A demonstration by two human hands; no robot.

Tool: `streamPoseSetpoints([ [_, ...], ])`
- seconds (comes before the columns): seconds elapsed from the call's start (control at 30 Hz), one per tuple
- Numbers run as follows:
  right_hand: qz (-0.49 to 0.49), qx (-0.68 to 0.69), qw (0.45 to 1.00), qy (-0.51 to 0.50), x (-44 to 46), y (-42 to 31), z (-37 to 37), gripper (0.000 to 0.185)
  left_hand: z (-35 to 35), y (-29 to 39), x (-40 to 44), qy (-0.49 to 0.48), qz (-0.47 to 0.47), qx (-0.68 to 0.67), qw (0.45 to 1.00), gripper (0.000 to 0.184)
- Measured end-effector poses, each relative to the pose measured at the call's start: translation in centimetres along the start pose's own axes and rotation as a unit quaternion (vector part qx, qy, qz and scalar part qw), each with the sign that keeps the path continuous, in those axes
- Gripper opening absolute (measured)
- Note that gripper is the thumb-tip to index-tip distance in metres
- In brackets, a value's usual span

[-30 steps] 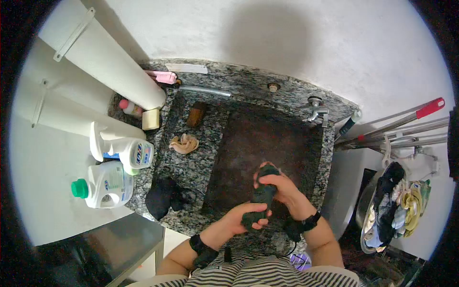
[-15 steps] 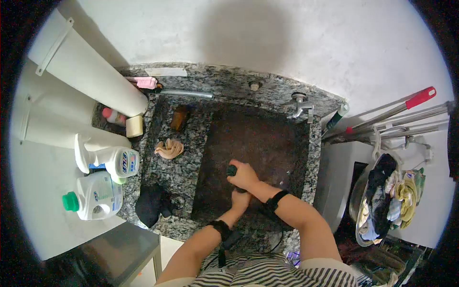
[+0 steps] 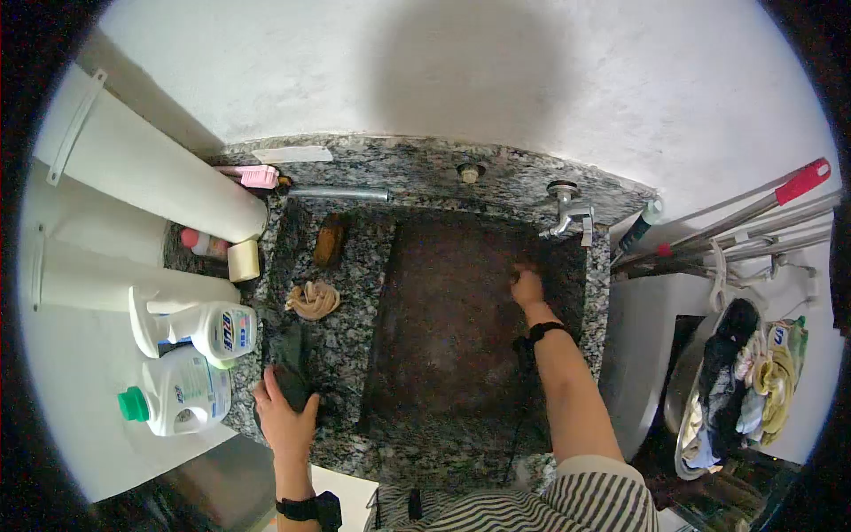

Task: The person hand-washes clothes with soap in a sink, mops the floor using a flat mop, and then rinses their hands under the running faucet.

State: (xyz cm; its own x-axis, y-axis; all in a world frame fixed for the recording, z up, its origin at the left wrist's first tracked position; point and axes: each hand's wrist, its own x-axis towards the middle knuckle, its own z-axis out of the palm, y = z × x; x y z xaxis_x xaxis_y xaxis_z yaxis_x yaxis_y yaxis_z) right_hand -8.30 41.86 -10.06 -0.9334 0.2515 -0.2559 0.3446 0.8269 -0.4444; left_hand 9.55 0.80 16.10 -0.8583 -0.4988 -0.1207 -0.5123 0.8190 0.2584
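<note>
My left hand (image 3: 288, 417) rests on a dark, bunched cloth (image 3: 288, 350) on the granite ledge. Its thumb and fingers are spread apart over the fabric. Over on the other side, my right hand (image 3: 529, 287) reaches down into the dark sink basin (image 3: 443, 355). Its fingertips merge with the dark basin, so what they hold, if anything, is hidden. A beige wrung cloth (image 3: 313, 301) lies on the ledge beyond the dark cloth. Farther back sits a brown block-like item (image 3: 330, 240).
A metal tap (image 3: 567, 213) juts over the basin's right rear. White detergent bottles (image 3: 191, 390), a pale soap bar (image 3: 243, 262) and a pink brush (image 3: 259, 176) line the left. At right, a metal bowl (image 3: 678, 408) holds clothes, near several mop handles (image 3: 736, 213).
My hands, together on a dark bundle over the basin before, are now apart. The left has moved left onto the dark cloth on the ledge; the right has gone right and farther into the basin.
</note>
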Motion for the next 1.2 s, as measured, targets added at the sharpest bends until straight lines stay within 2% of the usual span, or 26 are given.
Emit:
streamPoseSetpoints([
  [0.07, -0.024, -0.017, 1.000, 0.005, 0.9, 0.7, 1.4, 0.041, 0.9, -1.1, 0.4, -0.004, 0.118, 0.215, 0.969, 0.079],
  [0.1, -0.048, -0.038, 0.998, 0.007, 1.1, 1.1, 2.2, 0.045, 1.8, -1.6, 0.6, -0.005, 0.119, 0.218, 0.969, 0.079],
  [0.17, -0.029, -0.061, 0.997, -0.033, 2.4, 1.7, 3.7, 0.049, 4.0, -2.6, 1.2, -0.031, 0.140, 0.142, 0.979, 0.081],
  [0.2, -0.012, -0.085, 0.994, -0.071, 3.0, 1.6, 4.0, 0.053, 4.7, -2.8, 1.1, -0.029, 0.158, 0.121, 0.980, 0.072],
  [0.3, 0.027, -0.095, 0.992, -0.074, 4.2, 1.0, 4.6, 0.053, 6.2, -2.9, 0.6, 0.015, 0.203, 0.085, 0.975, 0.061],
  [0.33, 0.026, -0.096, 0.992, -0.076, 4.6, 0.8, 4.6, 0.053, 6.7, -3.1, 0.5, 0.025, 0.216, 0.068, 0.974, 0.050],
  [0.4, 0.021, -0.179, 0.978, -0.104, 5.2, 0.5, 4.5, 0.053, 7.2, -2.9, 0.2, 0.023, 0.220, 0.085, 0.972, 0.048],
  [0.43, 0.020, -0.179, 0.978, -0.107, 6.2, 1.7, 5.7, 0.053, 7.3, -2.7, 0.2, 0.023, 0.226, 0.102, 0.968, 0.047],
  [0.5, -0.075, -0.230, 0.964, -0.113, 8.4, 4.3, 8.0, 0.055, 7.4, -2.3, 0.1, 0.019, 0.221, 0.108, 0.969, 0.044],
  [0.53, -0.077, -0.229, 0.964, -0.113, 8.6, 4.4, 8.2, 0.055, 7.3, -2.1, 0.2, 0.016, 0.218, 0.104, 0.970, 0.044],
  [0.6, -0.088, -0.097, 0.990, -0.056, 8.3, 4.5, 7.4, 0.057, 7.4, -2.1, 0.3, 0.012, 0.214, 0.103, 0.971, 0.044],
  [0.63, -0.088, -0.096, 0.990, -0.058, 7.7, 3.4, 5.9, 0.057, 7.5, -2.3, 0.3, 0.015, 0.216, 0.104, 0.971, 0.044],
  [0.7, -0.026, -0.140, 0.980, -0.139, 6.6, 0.1, 2.6, 0.055, 7.7, -2.5, 0.3, 0.015, 0.216, 0.106, 0.971, 0.043],
  [0.73, -0.026, -0.140, 0.980, -0.142, 6.6, 0.5, 3.0, 0.055, 7.7, -2.5, 0.3, 0.017, 0.218, 0.104, 0.970, 0.044],
  [0.83, -0.020, -0.134, 0.982, -0.131, 7.4, 2.6, 4.7, 0.054, 7.8, -2.5, 0.3, 0.023, 0.223, 0.101, 0.969, 0.044],
  [0.9, -0.048, -0.009, 0.999, 0.024, 7.0, 5.1, 6.9, 0.046, 7.8, -2.6, 0.2, 0.025, 0.224, 0.099, 0.969, 0.042],
  [0.93, -0.048, -0.011, 0.998, 0.025, 6.0, 5.1, 6.7, 0.046, 7.9, -2.6, 0.2, 0.027, 0.224, 0.098, 0.969, 0.041],
  [0.97, 0.018, 0.028, 0.999, -0.003, 4.8, 4.9, 6.8, 0.044, 7.8, -2.7, 0.2, 0.029, 0.224, 0.098, 0.969, 0.041],
  [1.03, 0.044, -0.045, 0.998, -0.001, 0.3, 1.7, 6.2, 0.038, 7.7, -2.6, 0.1, 0.030, 0.225, 0.093, 0.970, 0.041],
  [1.1, -0.048, -0.181, 0.979, -0.085, -3.1, -1.2, 9.4, 0.033, 7.5, -2.3, 0.2, 0.033, 0.228, 0.085, 0.969, 0.041],
  [1.13, -0.096, -0.203, 0.954, -0.199, -3.4, -0.5, 12.3, 0.032, 7.4, -2.3, 0.2, 0.032, 0.226, 0.084, 0.970, 0.041],
  [1.17, -0.096, -0.205, 0.954, -0.198, -4.7, -0.9, 11.2, 0.032, 7.4, -2.4, 0.1, 0.032, 0.224, 0.083, 0.971, 0.040],
  [1.2, -0.154, -0.127, 0.962, -0.185, -6.2, -1.6, 9.2, 0.033, 7.4, -2.6, 0.1, 0.034, 0.223, 0.082, 0.971, 0.040],
])
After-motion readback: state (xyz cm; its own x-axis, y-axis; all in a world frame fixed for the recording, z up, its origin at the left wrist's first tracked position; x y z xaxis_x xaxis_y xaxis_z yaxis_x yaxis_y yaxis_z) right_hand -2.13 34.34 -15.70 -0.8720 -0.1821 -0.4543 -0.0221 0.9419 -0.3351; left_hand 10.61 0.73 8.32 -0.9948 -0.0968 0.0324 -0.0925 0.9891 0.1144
